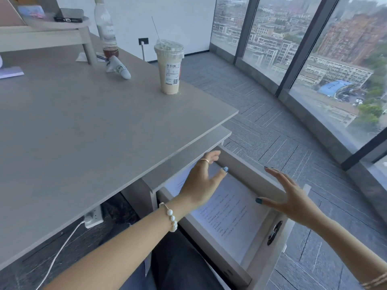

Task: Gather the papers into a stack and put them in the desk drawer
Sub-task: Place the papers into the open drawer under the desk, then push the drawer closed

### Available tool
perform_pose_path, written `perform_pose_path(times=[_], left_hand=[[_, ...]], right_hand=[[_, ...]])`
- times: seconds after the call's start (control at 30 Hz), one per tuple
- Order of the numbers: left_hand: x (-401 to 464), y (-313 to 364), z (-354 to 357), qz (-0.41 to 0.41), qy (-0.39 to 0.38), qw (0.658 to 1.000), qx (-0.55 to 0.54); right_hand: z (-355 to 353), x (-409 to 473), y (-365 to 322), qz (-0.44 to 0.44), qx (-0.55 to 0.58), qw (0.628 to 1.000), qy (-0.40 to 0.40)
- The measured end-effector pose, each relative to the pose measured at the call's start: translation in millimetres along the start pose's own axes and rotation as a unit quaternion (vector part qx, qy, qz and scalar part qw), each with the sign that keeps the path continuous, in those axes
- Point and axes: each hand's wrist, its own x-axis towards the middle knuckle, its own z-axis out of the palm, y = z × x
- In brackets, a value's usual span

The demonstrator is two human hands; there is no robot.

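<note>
Two bare forearms reach forward from the bottom edge, over dark trousers [180, 266]. On the left wrist sits a pearl bracelet [172, 218]; the right wrist carries thin gold bangles [374, 281]. Both hands hover above the open drawer [261, 256], which is pulled out from under the table [83, 126]. Inside the drawer lies the stack of papers [228, 216]: white sheets, flat and squared up, the top one printed with short lines of small dark text too fine to read, its far end tucked under the table's lower shelf. The left hand [202, 183] is spread over the far part of the stack, fingers loose and parted, a ring on one finger and a pale blue nail on the thumb; its grip is open and holds nothing, though whether the palm touches the paper cannot be told. The right hand [289, 197] is held flat with dark nails, fingers extended over the drawer's right side, also open and empty. A round black handle [274, 232] shows on the drawer front. Under the table hangs a white power strip [94, 216] with a white cable. Farther off on the tabletop stand an iced drink cup [170, 68] with a straw, a small white tube [118, 66] lying on its side, and a tall bottle [105, 28] beside a raised shelf [48, 34]. Beyond, large windows [314, 59] look over city buildings.
</note>
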Motion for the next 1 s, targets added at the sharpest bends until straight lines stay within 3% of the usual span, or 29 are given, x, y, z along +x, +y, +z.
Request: perform_pose_path(times=[0.1,0.2,0.43,0.57,0.83,1.0], left_hand=[[2.4,13.0,-24.7,0.119,-0.005,0.981,0.151],[11.9,16.7,-49.3,0.176,0.009,0.944,0.280],[23.5,12.8,-89.9,0.132,0.030,0.912,0.386],[23.9,3.6,-102.5,0.113,0.044,0.871,0.476],[26.3,-4.7,-113.8,0.072,0.005,0.926,0.371],[26.2,-3.8,-114.4,0.055,0.002,0.941,0.334]], right_hand=[[0.0,-39.0,15.2,0.023,-0.016,1.000,0.008],[8.2,-62.5,29.5,0.061,-0.019,0.998,-0.002],[21.8,-72.6,36.5,0.125,0.002,0.992,0.006],[23.4,-72.1,36.2,0.140,-0.005,0.990,-0.007],[24.0,-72.9,35.7,0.123,0.069,0.989,-0.050],[27.8,-61.3,29.3,0.116,0.070,0.989,-0.058]])
